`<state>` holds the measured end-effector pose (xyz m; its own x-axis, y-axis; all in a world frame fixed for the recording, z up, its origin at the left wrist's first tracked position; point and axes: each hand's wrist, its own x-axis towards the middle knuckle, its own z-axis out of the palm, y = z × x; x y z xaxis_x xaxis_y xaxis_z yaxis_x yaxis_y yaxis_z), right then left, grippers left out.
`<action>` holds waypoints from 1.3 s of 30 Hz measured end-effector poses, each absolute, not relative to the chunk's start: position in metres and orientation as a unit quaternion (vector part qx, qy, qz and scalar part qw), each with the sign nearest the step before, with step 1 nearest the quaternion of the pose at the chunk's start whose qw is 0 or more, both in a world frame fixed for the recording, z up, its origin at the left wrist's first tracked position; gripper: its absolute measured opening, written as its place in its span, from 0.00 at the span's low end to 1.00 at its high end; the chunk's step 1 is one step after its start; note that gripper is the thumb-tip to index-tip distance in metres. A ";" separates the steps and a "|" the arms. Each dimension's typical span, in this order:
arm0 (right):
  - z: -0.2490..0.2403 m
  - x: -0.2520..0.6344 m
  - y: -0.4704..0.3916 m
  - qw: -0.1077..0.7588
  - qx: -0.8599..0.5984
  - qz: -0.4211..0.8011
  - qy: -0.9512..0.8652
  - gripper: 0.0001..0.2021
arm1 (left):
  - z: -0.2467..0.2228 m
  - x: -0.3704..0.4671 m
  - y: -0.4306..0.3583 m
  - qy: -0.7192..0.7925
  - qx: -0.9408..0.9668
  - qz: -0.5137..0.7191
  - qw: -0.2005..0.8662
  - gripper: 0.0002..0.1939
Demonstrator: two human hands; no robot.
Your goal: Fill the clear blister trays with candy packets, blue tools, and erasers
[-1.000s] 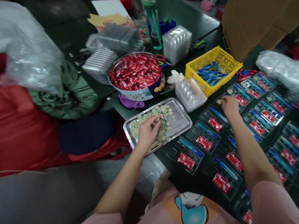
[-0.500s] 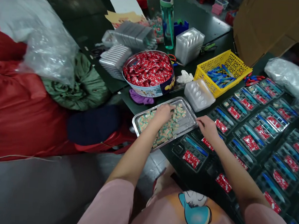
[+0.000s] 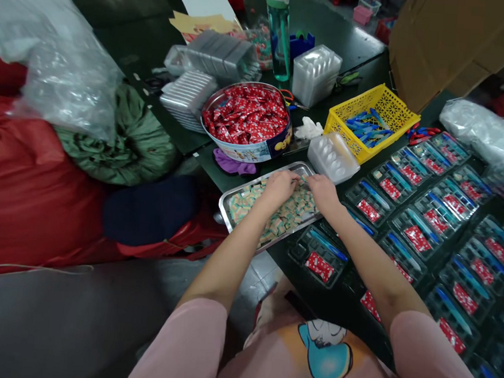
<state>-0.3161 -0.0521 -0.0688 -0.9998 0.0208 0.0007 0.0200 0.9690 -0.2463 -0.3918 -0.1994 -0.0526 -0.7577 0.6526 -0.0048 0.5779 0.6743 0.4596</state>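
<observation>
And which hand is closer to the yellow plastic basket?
Right. The right hand is at the metal tray, on the side toward the yellow plastic basket; the left hand is farther from the basket.

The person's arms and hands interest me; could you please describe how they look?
The sleeves are short, loose and plain pink; below them the forearms, the left hand and the right hand are bare, with no watch or bracelet showing.

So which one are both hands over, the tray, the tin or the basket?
The metal tray, with tan-and-green pieces: left hand and right hand are both there. No hand is over the round tin or the yellow basket.
</observation>
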 end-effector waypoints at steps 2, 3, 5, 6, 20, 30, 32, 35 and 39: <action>-0.066 -0.332 -0.061 -0.017 -0.011 0.090 -0.996 0.17 | -0.051 -0.399 -0.197 0.925 0.312 0.202 0.079 0.16; -0.066 -0.338 -0.065 -0.026 -0.015 0.076 -0.997 0.16 | -0.052 -0.402 -0.196 0.928 0.308 0.190 0.085 0.16; -0.066 -0.347 -0.070 -0.040 -0.017 0.060 -0.997 0.16 | -0.054 -0.406 -0.193 0.931 0.307 0.168 0.103 0.16; -0.066 -0.350 -0.072 -0.045 -0.014 0.056 -0.997 0.16 | -0.056 -0.408 -0.192 0.932 0.307 0.160 0.110 0.15; -0.075 -0.333 -0.058 0.004 -0.058 0.148 -0.987 0.14 | -0.065 -0.409 -0.176 0.927 0.292 0.218 0.090 0.08; -0.088 -0.316 -0.052 0.124 -0.153 0.550 -0.811 0.10 | -0.055 -0.384 -0.211 0.722 0.153 0.648 0.188 0.07; -0.087 -0.313 -0.057 0.116 -0.151 0.586 -0.788 0.10 | -0.055 -0.376 -0.213 0.652 0.092 0.712 0.243 0.11; -0.086 -0.309 -0.066 0.108 -0.138 0.645 -0.744 0.11 | -0.054 -0.368 -0.214 0.580 0.010 0.764 0.282 0.15; -0.085 -0.303 -0.077 0.116 -0.136 0.669 -0.722 0.12 | -0.053 -0.362 -0.216 0.545 -0.017 0.786 0.293 0.15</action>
<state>-0.3031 -0.0768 -0.0846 -0.9362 0.3510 -0.0153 0.0419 0.0681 -0.9968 -0.3616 -0.2162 -0.0529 -0.8277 0.4424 -0.3452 -0.4785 -0.2350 0.8460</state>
